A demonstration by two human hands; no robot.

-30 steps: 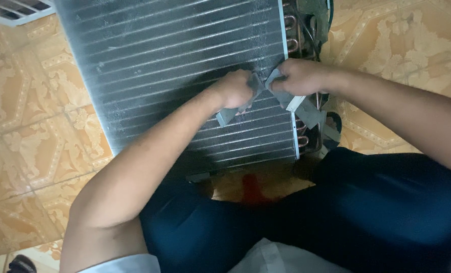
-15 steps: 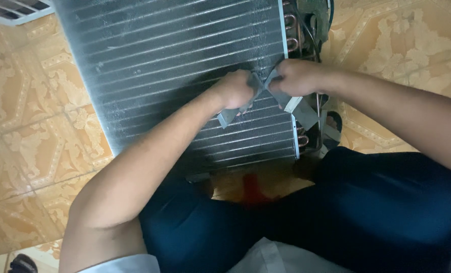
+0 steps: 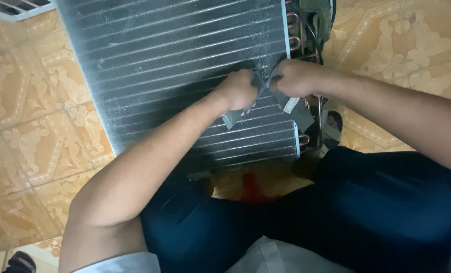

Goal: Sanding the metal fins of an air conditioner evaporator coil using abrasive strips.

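A large finned metal coil panel (image 3: 175, 65) lies on the tiled floor in front of my knees, with copper tube bends (image 3: 297, 35) along its right side. My left hand (image 3: 238, 91) and my right hand (image 3: 295, 78) meet over the panel's lower right part. Each hand is closed on one end of a grey strip of tape (image 3: 298, 110). One strip end hangs below the left hand, the other below the right. The middle of the strip is hidden between my fingers.
Patterned orange floor tiles (image 3: 28, 131) surround the panel. My legs in dark blue trousers (image 3: 367, 212) fill the bottom of the view. A red object (image 3: 250, 184) lies on the floor between my knees. A white grille (image 3: 13, 7) shows at the top left corner.
Both hands stay together over the panel; the grey strip ends have shifted only slightly. Nothing else has moved.
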